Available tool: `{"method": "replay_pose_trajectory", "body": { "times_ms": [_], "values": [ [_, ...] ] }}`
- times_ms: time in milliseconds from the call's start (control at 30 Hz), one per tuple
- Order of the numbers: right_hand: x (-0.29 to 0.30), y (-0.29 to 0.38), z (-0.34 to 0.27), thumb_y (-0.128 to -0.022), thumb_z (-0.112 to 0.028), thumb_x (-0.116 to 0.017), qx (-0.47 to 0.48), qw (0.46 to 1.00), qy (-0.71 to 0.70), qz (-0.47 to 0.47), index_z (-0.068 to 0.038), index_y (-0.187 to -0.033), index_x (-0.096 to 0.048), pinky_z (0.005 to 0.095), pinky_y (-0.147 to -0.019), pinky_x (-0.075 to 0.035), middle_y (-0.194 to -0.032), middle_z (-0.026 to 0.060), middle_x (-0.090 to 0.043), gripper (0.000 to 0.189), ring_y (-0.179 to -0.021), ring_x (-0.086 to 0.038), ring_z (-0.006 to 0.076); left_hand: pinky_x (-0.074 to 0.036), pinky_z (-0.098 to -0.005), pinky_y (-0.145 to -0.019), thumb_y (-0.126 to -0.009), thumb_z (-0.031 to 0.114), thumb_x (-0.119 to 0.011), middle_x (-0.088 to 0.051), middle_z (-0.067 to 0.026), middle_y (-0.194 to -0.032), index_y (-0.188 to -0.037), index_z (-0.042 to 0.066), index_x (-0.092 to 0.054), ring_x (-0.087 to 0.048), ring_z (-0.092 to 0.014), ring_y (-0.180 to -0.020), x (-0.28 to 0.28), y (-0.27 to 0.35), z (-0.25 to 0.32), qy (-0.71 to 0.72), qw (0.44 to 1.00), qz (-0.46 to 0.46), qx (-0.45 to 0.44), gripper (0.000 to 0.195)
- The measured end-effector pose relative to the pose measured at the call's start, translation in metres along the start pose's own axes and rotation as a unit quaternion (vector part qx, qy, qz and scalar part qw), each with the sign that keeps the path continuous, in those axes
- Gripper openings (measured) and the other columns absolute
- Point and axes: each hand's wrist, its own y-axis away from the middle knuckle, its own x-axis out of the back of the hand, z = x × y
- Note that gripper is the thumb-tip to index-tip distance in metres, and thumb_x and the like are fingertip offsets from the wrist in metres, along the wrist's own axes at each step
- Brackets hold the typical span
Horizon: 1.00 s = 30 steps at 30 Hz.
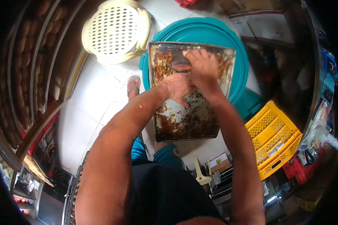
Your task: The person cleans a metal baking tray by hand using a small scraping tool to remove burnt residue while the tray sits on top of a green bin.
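A worn metal baking tray [186, 123], stained brown and black, lies across a round teal plastic lid [197, 29]. My left hand [178, 85] presses on the middle of the tray, its thumb spread towards me. Part of its fingers is hidden behind my right hand. Farther up the tray, my right hand [201, 63] is blurred, its fingers curled over a flat dark brown piece [180, 59]. That piece looks like a scraper, but its exact kind cannot be made out. It touches or nearly touches the tray surface.
A cream plastic stool [115, 31] stands at the upper left on white floor tiles [93, 92]. At the right is a yellow plastic crate [270, 135]. Racks of what look like bread rolls [25, 67] line the left side. A cardboard box [245, 5] is at the top right.
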Motion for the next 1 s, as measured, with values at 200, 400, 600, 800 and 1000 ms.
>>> {"method": "replay_pose_trajectory", "body": {
  "times_ms": [200,400,600,800,1000],
  "values": [
    [-0.008,-0.009,0.000,-0.080,-0.031,-0.087,-0.007,1.000,0.018,0.009,-0.014,-0.119,-0.077,0.0393,-0.091,-0.045,-0.112,-0.0012,-0.074,0.044,-0.109,-0.066,0.0215,-0.047,-0.0457,-0.115,-0.077,0.071,-0.079,-0.072,-0.0111,-0.132,-0.137,0.013,-0.070,-0.063,-0.034,-0.131,-0.006,-0.010,0.004,-0.044,0.997,-0.060,0.012,0.083],
    [-0.015,0.006,-0.021,-0.081,-0.024,-0.082,-0.023,0.999,-0.023,0.032,-0.013,-0.119,-0.077,0.0396,-0.090,-0.046,-0.114,-0.0002,-0.074,0.040,-0.107,-0.066,0.0239,-0.032,-0.0501,-0.127,-0.077,0.072,-0.077,-0.054,-0.0142,-0.159,-0.156,0.018,-0.056,-0.047,-0.039,-0.148,-0.009,-0.011,-0.004,-0.017,0.997,-0.064,0.027,0.098],
    [-0.013,0.007,-0.027,-0.084,-0.009,-0.071,-0.038,0.998,-0.030,0.031,-0.011,-0.120,-0.076,0.0444,-0.092,-0.047,-0.113,0.0009,-0.072,0.036,-0.106,-0.065,0.0248,-0.028,-0.0503,-0.130,-0.074,0.070,-0.081,-0.047,-0.0166,-0.165,-0.163,0.019,-0.046,-0.040,-0.039,-0.154,-0.020,-0.009,0.002,0.017,0.994,-0.099,0.042,0.108],
    [-0.019,-0.012,-0.040,-0.083,-0.013,-0.077,-0.033,0.999,0.016,0.029,-0.013,-0.120,-0.077,0.0384,-0.091,-0.046,-0.114,0.0016,-0.073,0.037,-0.109,-0.065,0.0216,-0.028,-0.0505,-0.130,-0.070,0.077,-0.080,-0.050,-0.0163,-0.162,-0.161,0.017,-0.049,-0.040,-0.038,-0.155,-0.055,-0.003,-0.011,0.006,0.999,0.026,0.021,0.113],
    [-0.023,-0.019,-0.044,-0.081,-0.010,-0.077,-0.027,1.000,0.009,0.006,-0.013,-0.123,-0.076,0.0405,-0.094,-0.046,-0.116,0.0007,-0.073,0.042,-0.110,-0.065,0.0237,-0.021,-0.0529,-0.133,-0.068,0.076,-0.083,-0.028,-0.0166,-0.176,-0.175,0.020,-0.013,-0.028,-0.040,-0.161,-0.050,-0.004,-0.008,0.017,0.997,0.079,-0.002,0.139]
  ]
}}
